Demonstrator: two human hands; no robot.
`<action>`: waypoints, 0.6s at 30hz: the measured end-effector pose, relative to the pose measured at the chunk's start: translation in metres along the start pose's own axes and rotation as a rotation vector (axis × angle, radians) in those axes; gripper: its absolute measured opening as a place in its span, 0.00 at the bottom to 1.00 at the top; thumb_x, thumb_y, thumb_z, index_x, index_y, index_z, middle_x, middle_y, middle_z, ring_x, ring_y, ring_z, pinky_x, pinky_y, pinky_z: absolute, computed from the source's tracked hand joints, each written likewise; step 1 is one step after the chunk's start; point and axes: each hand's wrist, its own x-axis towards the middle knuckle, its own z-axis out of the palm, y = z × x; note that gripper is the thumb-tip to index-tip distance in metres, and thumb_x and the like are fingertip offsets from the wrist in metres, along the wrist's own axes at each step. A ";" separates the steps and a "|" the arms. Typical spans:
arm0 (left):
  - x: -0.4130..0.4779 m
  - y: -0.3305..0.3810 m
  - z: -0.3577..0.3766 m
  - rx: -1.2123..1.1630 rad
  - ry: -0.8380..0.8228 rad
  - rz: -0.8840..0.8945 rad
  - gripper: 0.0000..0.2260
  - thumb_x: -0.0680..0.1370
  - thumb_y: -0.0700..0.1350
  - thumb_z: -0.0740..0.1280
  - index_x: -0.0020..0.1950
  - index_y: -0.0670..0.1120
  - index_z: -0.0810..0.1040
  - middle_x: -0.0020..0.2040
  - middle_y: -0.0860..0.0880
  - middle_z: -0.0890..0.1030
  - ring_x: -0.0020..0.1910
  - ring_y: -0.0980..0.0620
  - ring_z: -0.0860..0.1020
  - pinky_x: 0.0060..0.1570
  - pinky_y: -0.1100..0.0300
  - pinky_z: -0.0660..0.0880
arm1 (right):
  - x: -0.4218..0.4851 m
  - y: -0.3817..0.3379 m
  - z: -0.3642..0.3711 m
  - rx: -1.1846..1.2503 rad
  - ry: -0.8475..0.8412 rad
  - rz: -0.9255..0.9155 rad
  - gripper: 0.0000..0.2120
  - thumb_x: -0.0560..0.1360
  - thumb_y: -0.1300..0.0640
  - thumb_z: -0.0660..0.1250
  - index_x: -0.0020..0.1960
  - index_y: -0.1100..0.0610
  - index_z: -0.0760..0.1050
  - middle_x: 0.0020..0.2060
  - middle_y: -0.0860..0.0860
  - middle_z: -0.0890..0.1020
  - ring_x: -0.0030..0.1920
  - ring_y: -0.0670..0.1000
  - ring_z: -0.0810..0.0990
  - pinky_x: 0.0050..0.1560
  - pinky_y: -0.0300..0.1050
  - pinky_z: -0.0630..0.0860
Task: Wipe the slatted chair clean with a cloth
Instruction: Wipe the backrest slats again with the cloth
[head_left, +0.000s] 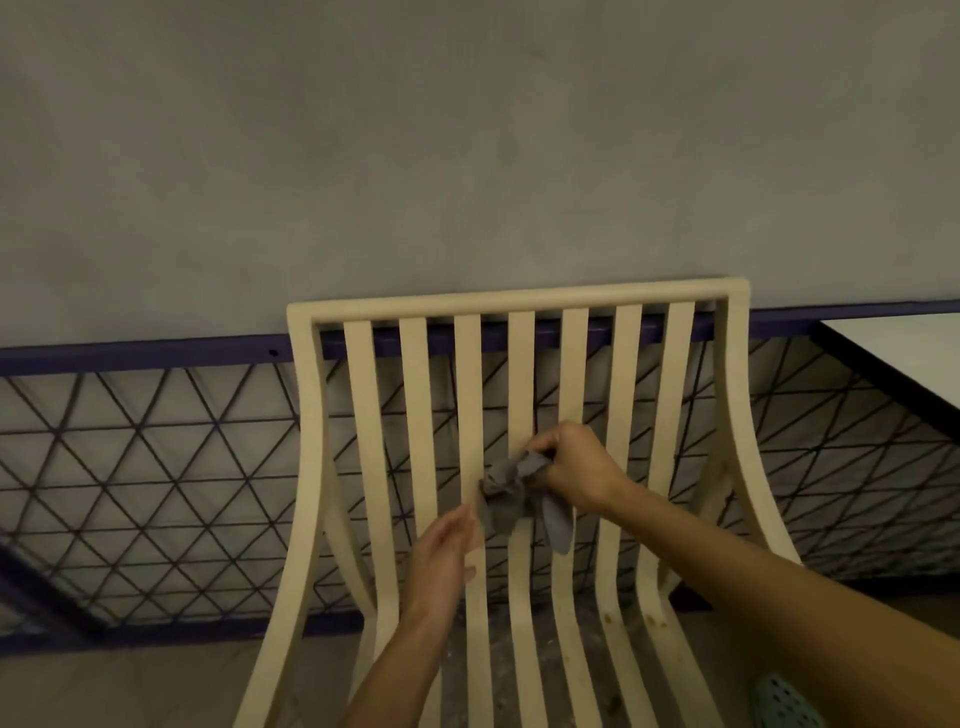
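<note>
Head view, looking down at a cream slatted chair (519, 364) w/ curved back slats running up to a top rail. Right hand (576, 462) is closed around a bunched grey cloth (506, 493), thumb and fingers pinched on its upper part; rest of cloth hangs below and left of that hand, crumpled, one tail drooping down just under the wrist. Cloth sits against the middle slats of the backrest, roughly half-way up, touching or v. close to the slat behind it; can't tell which for sure.

Left hand (441, 556) is below and left of the cloth, open, fingers loosely together and pointing up, palm turned toward the cloth. Holds nothing. Fingertips just beside cloth's lower edge; contact unclear due to blur. That hand is in front of the slats left of centre.

Both forearms bare, right one coming in from lower right, left one from bottom centre.

Behind the chair, past both hands: grey wall (467, 156), dark purple rail (130, 353) and a triangular wire mesh panel (130, 467) beneath it. Up and right of the right hand, a white bench top w/ dark edge (904, 353). Below the right forearm, at frame bottom, a green perforated item (784, 701), partly cut off. Some brownish spots on seat slats under the right arm.
</note>
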 end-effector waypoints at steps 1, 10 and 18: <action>-0.008 -0.010 0.000 -0.008 -0.016 -0.045 0.10 0.79 0.46 0.66 0.60 0.51 0.76 0.59 0.50 0.78 0.54 0.53 0.76 0.57 0.51 0.73 | -0.012 -0.008 -0.001 0.148 -0.049 0.040 0.05 0.69 0.69 0.72 0.44 0.64 0.83 0.41 0.56 0.85 0.42 0.46 0.83 0.44 0.38 0.80; -0.112 -0.059 -0.008 -0.367 -0.167 -0.224 0.16 0.76 0.44 0.69 0.64 0.46 0.76 0.58 0.45 0.82 0.57 0.43 0.80 0.46 0.47 0.80 | -0.152 -0.029 0.039 1.160 -0.061 0.509 0.12 0.76 0.67 0.64 0.59 0.70 0.77 0.54 0.65 0.82 0.56 0.62 0.81 0.60 0.56 0.77; -0.192 -0.098 -0.031 -0.280 -0.040 -0.163 0.19 0.71 0.51 0.69 0.60 0.46 0.79 0.55 0.45 0.83 0.55 0.47 0.82 0.53 0.52 0.78 | -0.268 -0.025 0.074 1.254 0.049 0.884 0.13 0.78 0.58 0.65 0.59 0.64 0.78 0.52 0.60 0.84 0.54 0.58 0.83 0.52 0.50 0.79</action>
